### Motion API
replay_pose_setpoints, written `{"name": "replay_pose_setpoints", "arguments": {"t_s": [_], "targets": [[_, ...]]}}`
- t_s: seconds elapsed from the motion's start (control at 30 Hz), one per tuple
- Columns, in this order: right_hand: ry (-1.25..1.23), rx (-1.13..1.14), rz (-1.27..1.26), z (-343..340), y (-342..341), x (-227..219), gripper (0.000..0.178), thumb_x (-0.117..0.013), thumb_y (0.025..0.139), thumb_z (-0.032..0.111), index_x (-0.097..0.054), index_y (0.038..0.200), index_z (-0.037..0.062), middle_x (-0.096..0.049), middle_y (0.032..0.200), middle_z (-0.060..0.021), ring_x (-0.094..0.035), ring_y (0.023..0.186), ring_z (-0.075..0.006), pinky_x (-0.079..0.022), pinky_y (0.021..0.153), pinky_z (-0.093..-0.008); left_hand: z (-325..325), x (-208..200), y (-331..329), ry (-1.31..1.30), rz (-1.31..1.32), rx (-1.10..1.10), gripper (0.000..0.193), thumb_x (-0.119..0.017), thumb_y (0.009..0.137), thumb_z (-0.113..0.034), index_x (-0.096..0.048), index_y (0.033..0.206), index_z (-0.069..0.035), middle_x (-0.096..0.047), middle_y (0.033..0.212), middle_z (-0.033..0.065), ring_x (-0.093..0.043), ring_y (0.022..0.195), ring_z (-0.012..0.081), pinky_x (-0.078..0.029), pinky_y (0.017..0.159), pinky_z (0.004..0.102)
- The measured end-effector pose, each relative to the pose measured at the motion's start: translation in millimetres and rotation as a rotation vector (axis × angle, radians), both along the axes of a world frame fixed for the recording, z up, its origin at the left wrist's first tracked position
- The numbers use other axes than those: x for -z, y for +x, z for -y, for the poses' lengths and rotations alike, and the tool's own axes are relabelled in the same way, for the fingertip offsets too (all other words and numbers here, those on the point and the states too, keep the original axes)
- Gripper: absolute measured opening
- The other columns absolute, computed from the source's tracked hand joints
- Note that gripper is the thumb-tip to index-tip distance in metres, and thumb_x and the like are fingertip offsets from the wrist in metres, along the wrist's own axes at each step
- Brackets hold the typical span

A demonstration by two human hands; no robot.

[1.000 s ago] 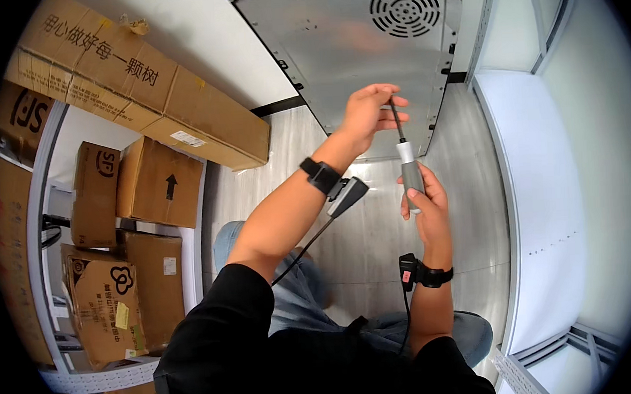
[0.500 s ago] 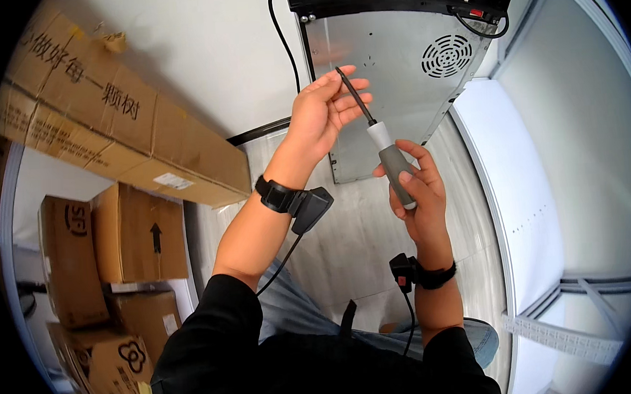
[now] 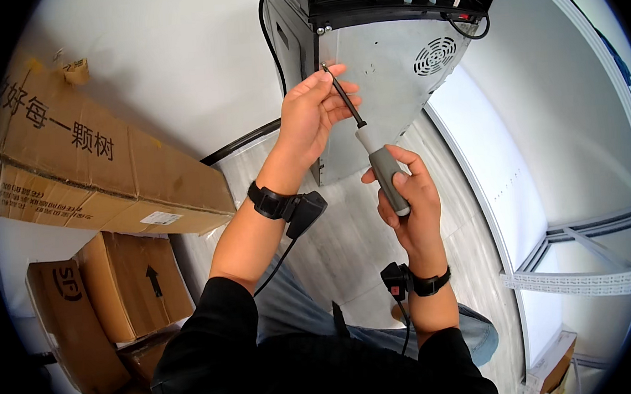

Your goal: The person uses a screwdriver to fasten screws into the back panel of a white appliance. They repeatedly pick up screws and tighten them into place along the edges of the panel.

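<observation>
A screwdriver (image 3: pixel 383 172) with a grey-and-white handle and a dark shaft slants up and left in front of me. My right hand (image 3: pixel 415 199) is closed round the lower part of its handle. Near the tip, the thumb and index finger of my left hand (image 3: pixel 311 110) close on the shaft, while its other fingers are loosely spread behind. A tiny shiny bit shows at the shaft's tip, too small to name. Beyond the hands stands a metal appliance (image 3: pixel 368 108) with a grey panel, a round slotted vent (image 3: pixel 435 56) and a black top section (image 3: pixel 391 0).
A long cardboard carton (image 3: pixel 106 158) lies at the left above several boxes (image 3: pixel 134 285). A black cable (image 3: pixel 275 56) hangs beside the appliance. White shelving (image 3: pixel 489 166) with a metal crossbar (image 3: pixel 577 281) runs along the right. Both wrists wear black straps with wired modules (image 3: pixel 306 213).
The view has shifted, showing more of the appliance's left side. My left thumb and index finger sit closer together at the screwdriver's tip. The right hand keeps its hold on the handle.
</observation>
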State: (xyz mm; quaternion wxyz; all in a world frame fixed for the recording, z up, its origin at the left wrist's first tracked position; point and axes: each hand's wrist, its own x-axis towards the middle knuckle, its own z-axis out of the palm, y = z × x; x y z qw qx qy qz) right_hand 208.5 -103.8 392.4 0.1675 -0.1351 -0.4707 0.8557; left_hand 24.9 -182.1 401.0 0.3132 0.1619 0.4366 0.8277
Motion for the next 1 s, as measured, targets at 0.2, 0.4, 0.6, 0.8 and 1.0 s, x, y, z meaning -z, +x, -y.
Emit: {"name": "replay_pose_setpoints", "arguments": {"t_s": [0.2, 0.4, 0.6, 0.8, 1.0], "targets": [[-0.054, 0.024, -0.019, 6.5, -0.1, 0.5, 0.036, -0.05, 0.091, 0.017, -0.045, 0.122, 0.0018, -0.064, 0.094, -0.0191, -0.042, 0.043, -0.0058, -0.034, 0.038, -0.0182, -1.1, 2.2, -1.2, 0.006, 0.002, 0.019, 0.033, -0.041, 0.099, -0.022, -0.052, 0.12, 0.001, -0.064, 0.093, 0.0108, -0.065, 0.08, 0.0178, -0.053, 0.071, 0.0287], [-0.064, 0.017, -0.04, 4.5, 0.5, 2.5, 0.035, -0.048, 0.091, 0.017, -0.045, 0.123, 0.0016, -0.063, 0.094, -0.0198, -0.042, 0.042, -0.0063, -0.034, 0.038, -0.0185, -4.0, 4.4, -0.9, 0.017, -0.003, 0.013, 0.034, -0.042, 0.098, -0.023, -0.052, 0.12, 0.001, -0.064, 0.094, 0.0098, -0.064, 0.081, 0.0177, -0.052, 0.072, 0.0294], [-0.157, -0.007, -0.064, 1.1, 0.1, 3.6, 0.035, -0.047, 0.092, 0.017, -0.044, 0.123, 0.001, -0.063, 0.094, -0.0211, -0.042, 0.041, -0.0071, -0.034, 0.038, -0.0191, -5.5, 6.1, 0.7, 0.018, 0.001, -0.002, 0.034, -0.042, 0.098, -0.023, -0.051, 0.12, 0.001, -0.063, 0.095, 0.0096, -0.063, 0.082, 0.0177, -0.051, 0.073, 0.0284], [-0.208, -0.042, -0.085, -2.5, 1.9, 0.7, 0.034, -0.046, 0.092, 0.017, -0.044, 0.122, 0.0007, -0.063, 0.093, -0.0217, -0.045, 0.041, -0.0087, -0.034, 0.036, -0.0197, -6.4, 7.4, 2.3, 0.043, 0.012, 0.001, 0.034, -0.043, 0.098, -0.023, -0.051, 0.12, 0.001, -0.063, 0.095, 0.0096, -0.063, 0.082, 0.0177, -0.051, 0.073, 0.0273], [-0.094, -0.023, -0.038, 0.4, 0.9, -10.5, 0.033, -0.047, 0.091, 0.017, -0.044, 0.12, 0.0003, -0.063, 0.091, -0.0206, -0.049, 0.042, -0.0117, -0.037, 0.036, -0.0223, -5.4, 5.6, 2.0, 0.043, 0.028, 0.013, 0.033, -0.043, 0.098, -0.022, -0.051, 0.12, 0.001, -0.063, 0.095, 0.0094, -0.063, 0.082, 0.0176, -0.051, 0.073, 0.0277]]}}
